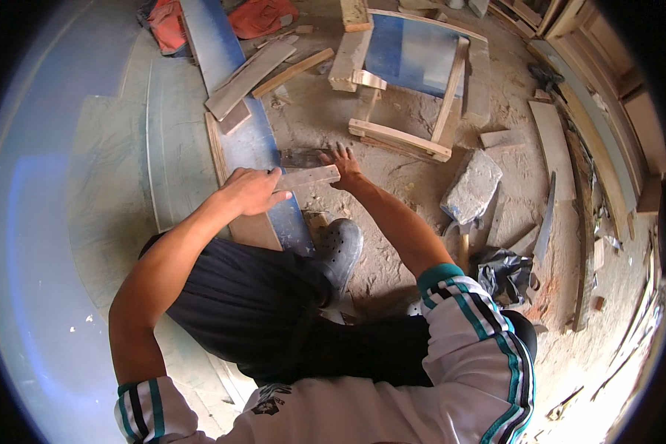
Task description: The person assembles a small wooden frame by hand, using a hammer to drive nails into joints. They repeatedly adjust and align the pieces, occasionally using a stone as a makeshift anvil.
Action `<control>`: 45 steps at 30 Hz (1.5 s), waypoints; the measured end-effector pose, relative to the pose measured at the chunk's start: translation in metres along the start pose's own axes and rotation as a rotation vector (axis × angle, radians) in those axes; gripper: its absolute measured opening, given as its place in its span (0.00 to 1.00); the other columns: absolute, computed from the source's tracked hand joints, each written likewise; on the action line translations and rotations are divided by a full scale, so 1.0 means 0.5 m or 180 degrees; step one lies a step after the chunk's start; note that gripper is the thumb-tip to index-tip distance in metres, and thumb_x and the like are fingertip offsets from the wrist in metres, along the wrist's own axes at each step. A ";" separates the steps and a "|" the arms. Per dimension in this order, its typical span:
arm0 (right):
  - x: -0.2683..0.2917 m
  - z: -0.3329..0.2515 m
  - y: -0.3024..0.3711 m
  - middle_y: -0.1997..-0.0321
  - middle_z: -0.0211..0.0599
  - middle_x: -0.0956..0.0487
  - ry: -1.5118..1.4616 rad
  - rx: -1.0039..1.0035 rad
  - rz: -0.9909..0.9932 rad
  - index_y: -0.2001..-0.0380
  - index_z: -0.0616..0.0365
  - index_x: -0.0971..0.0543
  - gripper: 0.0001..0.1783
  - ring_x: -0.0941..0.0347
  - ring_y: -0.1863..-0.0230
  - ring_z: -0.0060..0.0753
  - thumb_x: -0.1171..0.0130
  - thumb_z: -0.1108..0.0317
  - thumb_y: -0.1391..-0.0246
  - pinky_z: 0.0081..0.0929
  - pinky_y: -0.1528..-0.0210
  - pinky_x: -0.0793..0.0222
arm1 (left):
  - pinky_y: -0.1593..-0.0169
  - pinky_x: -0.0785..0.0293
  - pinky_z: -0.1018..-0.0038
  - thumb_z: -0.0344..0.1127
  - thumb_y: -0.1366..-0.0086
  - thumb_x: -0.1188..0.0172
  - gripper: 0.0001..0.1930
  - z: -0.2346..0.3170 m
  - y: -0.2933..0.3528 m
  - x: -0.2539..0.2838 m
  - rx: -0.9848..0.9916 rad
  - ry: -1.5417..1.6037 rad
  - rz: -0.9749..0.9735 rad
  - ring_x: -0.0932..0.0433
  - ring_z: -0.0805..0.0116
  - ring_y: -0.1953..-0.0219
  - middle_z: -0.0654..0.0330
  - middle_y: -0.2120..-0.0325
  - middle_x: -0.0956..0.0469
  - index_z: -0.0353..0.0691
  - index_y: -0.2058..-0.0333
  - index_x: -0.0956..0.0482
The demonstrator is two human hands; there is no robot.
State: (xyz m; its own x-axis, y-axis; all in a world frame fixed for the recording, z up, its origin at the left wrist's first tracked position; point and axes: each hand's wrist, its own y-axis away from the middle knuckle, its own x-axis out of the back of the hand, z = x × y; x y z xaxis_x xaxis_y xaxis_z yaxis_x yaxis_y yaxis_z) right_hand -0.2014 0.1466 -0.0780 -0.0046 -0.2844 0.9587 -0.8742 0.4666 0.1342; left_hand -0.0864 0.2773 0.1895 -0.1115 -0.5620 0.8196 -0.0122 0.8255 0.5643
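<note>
My left hand (250,191) is closed on the near end of a short wooden strip (308,176), with the thumb below and the fingers above. The strip points rightward, and its far end lies close to my right wrist. My right hand (342,166) has its fingers spread, low over the dirt floor just beyond the strip's end. Beside its fingertips lies a darker piece of wood (301,157), partly behind the strip. Under my left hand runs a long blue-and-white board (255,148). My grey clog (339,255) stands beside that board.
A wooden frame (445,96) with a blue panel stands ahead. To the right are a stone block (472,185), a black plastic bag (503,274), a saw blade (546,220) and several planks. Loose wood strips (251,78) lie across the board's far part, near red cloth (263,16).
</note>
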 end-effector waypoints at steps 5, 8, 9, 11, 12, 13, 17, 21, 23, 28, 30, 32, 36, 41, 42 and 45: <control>-0.030 0.021 0.005 0.40 0.49 0.34 -0.0539 -0.0275 0.0349 0.37 0.47 0.38 0.37 0.39 0.36 0.53 0.40 0.54 0.50 0.51 0.34 0.47 | 0.52 0.30 0.52 0.57 0.31 0.55 0.33 0.002 -0.003 -0.008 -0.0257 0.0067 -0.0487 0.22 0.42 0.57 0.39 0.65 0.21 0.25 0.47 0.36; -0.015 0.053 0.066 0.46 0.54 0.31 -0.1407 -0.0585 0.0458 0.39 0.51 0.38 0.37 0.34 0.41 0.53 0.40 0.54 0.51 0.45 0.38 0.41 | 0.55 0.29 0.51 0.57 0.31 0.54 0.32 0.016 -0.052 -0.001 -0.0732 -0.0083 -0.0269 0.22 0.41 0.59 0.39 0.67 0.21 0.27 0.50 0.35; -0.003 0.064 0.090 0.46 0.55 0.31 -0.1546 -0.0451 0.0849 0.39 0.53 0.38 0.38 0.34 0.42 0.54 0.38 0.54 0.52 0.45 0.39 0.39 | 0.56 0.29 0.51 0.57 0.32 0.54 0.31 0.023 -0.072 0.006 -0.0902 -0.0163 -0.0156 0.22 0.41 0.60 0.39 0.68 0.21 0.27 0.51 0.34; 0.004 0.137 0.166 0.46 0.55 0.31 -0.1660 -0.0298 0.1644 0.39 0.56 0.39 0.42 0.34 0.43 0.56 0.36 0.53 0.55 0.44 0.41 0.37 | 0.59 0.29 0.51 0.57 0.32 0.53 0.29 0.079 -0.142 0.054 -0.1336 -0.0165 0.0233 0.22 0.41 0.63 0.41 0.70 0.22 0.30 0.53 0.33; 0.091 0.069 0.179 0.47 0.54 0.30 -0.1668 -0.0260 0.1349 0.38 0.60 0.42 0.50 0.32 0.45 0.55 0.30 0.55 0.62 0.43 0.43 0.34 | 0.60 0.29 0.51 0.57 0.32 0.53 0.29 0.064 -0.135 0.052 -0.1317 -0.0142 0.0304 0.22 0.41 0.64 0.42 0.71 0.22 0.31 0.55 0.33; 0.111 0.100 0.208 0.48 0.53 0.29 -0.2144 -0.0454 0.1526 0.37 0.60 0.43 0.51 0.31 0.45 0.54 0.29 0.56 0.63 0.43 0.43 0.34 | 0.60 0.29 0.51 0.58 0.33 0.53 0.28 0.093 -0.165 0.082 -0.1583 -0.0117 0.0555 0.22 0.41 0.64 0.42 0.72 0.22 0.32 0.55 0.33; 0.159 0.213 0.329 0.52 0.46 0.25 -0.2969 -0.0909 0.2839 0.37 0.59 0.44 0.50 0.28 0.48 0.44 0.29 0.67 0.64 0.38 0.45 0.33 | 0.63 0.29 0.52 0.59 0.35 0.50 0.28 0.226 -0.270 0.190 -0.2561 0.0086 0.1155 0.22 0.41 0.66 0.43 0.73 0.22 0.34 0.59 0.31; 0.257 0.238 0.405 0.52 0.40 0.23 -0.3527 -0.1368 0.3611 0.43 0.64 0.36 0.39 0.26 0.51 0.33 0.31 0.73 0.62 0.30 0.48 0.31 | 0.67 0.27 0.53 0.61 0.37 0.48 0.28 0.281 -0.307 0.255 -0.3070 0.0376 0.1791 0.21 0.43 0.72 0.44 0.80 0.23 0.35 0.62 0.29; 0.282 0.295 0.452 0.52 0.41 0.23 -0.3546 -0.1882 0.3623 0.49 0.64 0.30 0.32 0.26 0.51 0.32 0.29 0.70 0.59 0.29 0.50 0.30 | 0.66 0.27 0.54 0.61 0.37 0.49 0.29 0.324 -0.317 0.281 -0.3052 0.0575 0.2083 0.20 0.44 0.72 0.44 0.80 0.23 0.35 0.63 0.29; 0.379 0.327 0.477 0.46 0.45 0.25 -0.3444 -0.1742 0.3874 0.41 0.61 0.34 0.39 0.29 0.45 0.36 0.28 0.62 0.54 0.32 0.45 0.32 | 0.62 0.26 0.55 0.63 0.36 0.50 0.36 0.338 -0.317 0.321 -0.2378 0.0866 0.2002 0.21 0.42 0.66 0.41 0.74 0.21 0.30 0.50 0.30; 0.385 0.333 0.468 0.42 0.45 0.28 -0.3033 -0.1726 0.3634 0.38 0.61 0.37 0.40 0.32 0.41 0.37 0.30 0.63 0.51 0.33 0.41 0.35 | 0.61 0.26 0.55 0.64 0.35 0.52 0.37 0.325 -0.330 0.316 -0.2082 0.0970 0.2161 0.20 0.43 0.65 0.41 0.74 0.21 0.29 0.49 0.31; 0.390 0.363 0.436 0.33 0.46 0.37 -0.2942 -0.1402 0.3298 0.32 0.61 0.46 0.44 0.39 0.34 0.39 0.34 0.65 0.47 0.35 0.37 0.40 | 0.59 0.25 0.56 0.67 0.36 0.54 0.41 0.301 -0.333 0.333 -0.1600 0.1037 0.1981 0.19 0.45 0.62 0.43 0.70 0.20 0.26 0.47 0.32; 0.386 0.390 0.401 0.33 0.43 0.36 -0.3562 -0.0972 0.3127 0.32 0.60 0.46 0.42 0.37 0.35 0.41 0.37 0.71 0.45 0.33 0.39 0.36 | 0.57 0.24 0.58 0.70 0.41 0.50 0.44 0.254 -0.376 0.323 -0.1328 0.1394 0.2334 0.19 0.46 0.61 0.44 0.66 0.19 0.26 0.49 0.32; 0.344 0.415 0.376 0.33 0.42 0.36 -0.3552 -0.0799 0.2868 0.31 0.58 0.48 0.43 0.37 0.36 0.39 0.40 0.78 0.46 0.33 0.39 0.36 | 0.56 0.24 0.60 0.69 0.48 0.40 0.45 0.261 -0.374 0.323 -0.1404 0.1926 0.2046 0.20 0.49 0.59 0.45 0.63 0.20 0.29 0.49 0.32; 0.345 0.412 0.371 0.34 0.42 0.35 -0.3397 -0.0710 0.2810 0.31 0.58 0.48 0.43 0.37 0.36 0.39 0.40 0.78 0.46 0.33 0.39 0.36 | 0.55 0.24 0.60 0.68 0.50 0.37 0.45 0.264 -0.392 0.318 -0.1297 0.1834 0.2034 0.20 0.49 0.58 0.43 0.62 0.21 0.29 0.50 0.32; 0.348 0.412 0.369 0.40 0.42 0.27 -0.3120 -0.0834 0.2603 0.35 0.58 0.39 0.40 0.33 0.39 0.35 0.35 0.74 0.50 0.32 0.41 0.35 | 0.53 0.25 0.60 0.66 0.51 0.36 0.45 0.290 -0.396 0.322 -0.1281 0.1848 0.1774 0.21 0.49 0.56 0.41 0.60 0.22 0.28 0.50 0.32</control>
State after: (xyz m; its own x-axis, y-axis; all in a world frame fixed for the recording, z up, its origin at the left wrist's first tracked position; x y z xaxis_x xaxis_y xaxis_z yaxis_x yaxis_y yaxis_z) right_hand -0.4636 0.0106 0.0619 -0.9348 -0.2793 0.2195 -0.3301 0.9112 -0.2465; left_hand -0.2460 0.0309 0.1955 0.5240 -0.1138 0.8441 0.2546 0.9667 -0.0277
